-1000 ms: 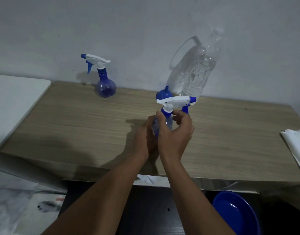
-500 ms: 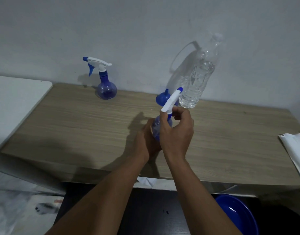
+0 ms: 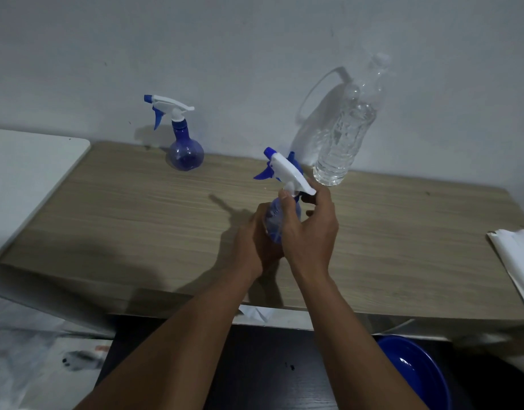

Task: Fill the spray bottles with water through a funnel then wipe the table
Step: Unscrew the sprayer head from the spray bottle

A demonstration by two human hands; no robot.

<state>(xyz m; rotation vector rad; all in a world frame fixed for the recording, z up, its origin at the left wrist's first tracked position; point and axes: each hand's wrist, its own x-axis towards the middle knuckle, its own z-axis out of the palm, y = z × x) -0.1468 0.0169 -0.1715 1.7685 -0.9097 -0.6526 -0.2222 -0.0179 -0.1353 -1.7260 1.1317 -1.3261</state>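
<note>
Over the middle of the wooden table I hold a blue spray bottle. My left hand wraps its round body. My right hand grips the neck under the white trigger head, whose blue nozzle points up and left. A blue funnel is mostly hidden behind the head. A second spray bottle stands at the back left by the wall. A clear water bottle, partly full, stands at the back centre.
A folded white cloth lies at the table's right edge. A white surface adjoins the table on the left. A blue basin sits on the floor below the table's front right.
The trigger head has turned in my right hand: its nozzle pointed right a second ago, then away, and now points up and left. My left hand stays on the bottle body.
</note>
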